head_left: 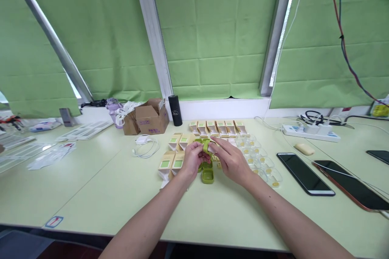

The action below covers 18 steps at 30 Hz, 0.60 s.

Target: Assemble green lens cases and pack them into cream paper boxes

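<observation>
My left hand (192, 160) pinches a small square green case (207, 146), lifted above the table. My right hand (232, 160) has its fingers pressed against the case from the other side, with something whitish by the fingertips that I cannot make out. Below my hands lie several similar green cases, the nearest one (208, 176) open-topped. Small cardboard cartons with green labels (165, 164) stand left of my left hand, flaps open. Clear plastic shells with yellow centres (255, 160) lie in rows beside my right hand. Small yellowish pieces (216, 158) show partly between my hands.
More open cartons (217, 128) form a row behind. Farther back are a brown cardboard box (152, 118) and a black cylinder (175, 111). A white charger (142, 140) lies left. Phones (305, 174), a power strip (310, 132) and loose cables are on the right.
</observation>
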Tool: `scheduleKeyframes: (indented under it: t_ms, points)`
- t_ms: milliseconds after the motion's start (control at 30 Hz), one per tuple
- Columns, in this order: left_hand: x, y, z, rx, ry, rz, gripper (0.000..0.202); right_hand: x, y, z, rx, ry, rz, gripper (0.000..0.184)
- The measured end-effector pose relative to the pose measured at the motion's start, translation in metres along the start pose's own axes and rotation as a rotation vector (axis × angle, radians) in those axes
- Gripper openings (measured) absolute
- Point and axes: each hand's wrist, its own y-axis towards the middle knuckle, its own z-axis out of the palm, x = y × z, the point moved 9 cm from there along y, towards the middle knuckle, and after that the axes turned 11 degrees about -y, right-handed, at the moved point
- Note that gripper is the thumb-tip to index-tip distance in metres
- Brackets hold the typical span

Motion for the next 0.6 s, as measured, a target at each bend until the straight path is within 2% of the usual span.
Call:
scheduleKeyframes:
  t_ms: [167,333,467,600]
  points:
    - [0.004,0.000,0.000,0.011,0.001,-0.033,0.023,0.004,-0.006,0.000,0.003,0.010,-0.071,0.061]
    - [0.007,-0.003,0.004,0.046,0.017,-0.064,0.027,0.002,-0.009,-0.002,-0.046,0.062,-0.069,0.058]
    - [0.006,-0.004,0.009,0.085,0.019,-0.065,0.037,-0.017,-0.010,-0.001,-0.077,0.213,0.129,0.045]
    - [0.004,-0.003,0.009,0.091,0.052,-0.041,0.045,-0.039,-0.014,0.011,-0.084,0.503,0.393,0.034]
